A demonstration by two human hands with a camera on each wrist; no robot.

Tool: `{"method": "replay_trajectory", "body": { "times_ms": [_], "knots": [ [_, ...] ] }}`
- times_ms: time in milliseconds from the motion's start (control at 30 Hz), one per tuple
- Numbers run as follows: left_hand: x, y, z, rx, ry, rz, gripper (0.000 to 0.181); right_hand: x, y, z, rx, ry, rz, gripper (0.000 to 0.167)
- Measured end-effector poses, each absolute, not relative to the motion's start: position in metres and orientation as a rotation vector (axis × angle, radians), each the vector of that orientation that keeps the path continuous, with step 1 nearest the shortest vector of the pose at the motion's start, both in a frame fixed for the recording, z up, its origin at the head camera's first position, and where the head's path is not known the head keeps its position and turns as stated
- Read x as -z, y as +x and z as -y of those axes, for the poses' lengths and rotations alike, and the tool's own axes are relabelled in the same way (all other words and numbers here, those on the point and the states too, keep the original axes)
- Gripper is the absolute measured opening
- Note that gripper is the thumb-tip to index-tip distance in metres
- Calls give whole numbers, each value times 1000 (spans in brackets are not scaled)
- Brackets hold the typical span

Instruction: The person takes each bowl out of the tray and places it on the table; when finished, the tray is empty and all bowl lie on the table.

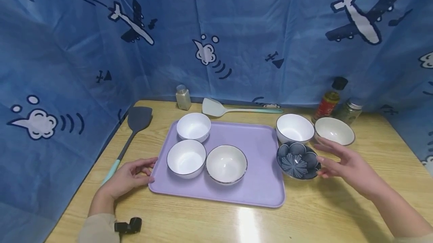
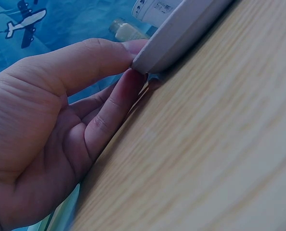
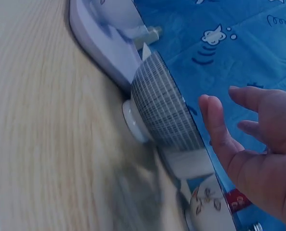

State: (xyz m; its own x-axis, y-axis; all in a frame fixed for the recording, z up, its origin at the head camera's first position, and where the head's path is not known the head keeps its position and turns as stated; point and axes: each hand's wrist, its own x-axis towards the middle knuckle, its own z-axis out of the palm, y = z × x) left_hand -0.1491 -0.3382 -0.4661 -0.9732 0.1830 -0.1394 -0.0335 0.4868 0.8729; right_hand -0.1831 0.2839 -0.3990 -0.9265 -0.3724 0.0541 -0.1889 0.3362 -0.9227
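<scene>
My left hand pinches the left edge of the lilac tray; in the left wrist view the thumb lies over the rim and a finger under it. On the tray stand two white bowls and a cream bowl with a dark rim. Just right of the tray sits a dark blue patterned bowl, its outside a pale grid in the right wrist view. Beside its right rim is my right hand, fingers spread and, in the right wrist view, apart from the bowl.
Behind the blue bowl stand another white bowl and a cream bowl. A red-labelled bottle and a jar are further back. A grey spatula, a pale spatula and a glass shaker lie or stand near the curtain.
</scene>
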Motion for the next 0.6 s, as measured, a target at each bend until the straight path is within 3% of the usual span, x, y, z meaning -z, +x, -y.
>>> {"method": "replay_trajectory", "body": {
  "times_ms": [600],
  "knots": [
    [468, -150, 338, -1502, 107, -2497, 69, 386, -216, -197, 1628, -575, -2179, 63]
  ]
}}
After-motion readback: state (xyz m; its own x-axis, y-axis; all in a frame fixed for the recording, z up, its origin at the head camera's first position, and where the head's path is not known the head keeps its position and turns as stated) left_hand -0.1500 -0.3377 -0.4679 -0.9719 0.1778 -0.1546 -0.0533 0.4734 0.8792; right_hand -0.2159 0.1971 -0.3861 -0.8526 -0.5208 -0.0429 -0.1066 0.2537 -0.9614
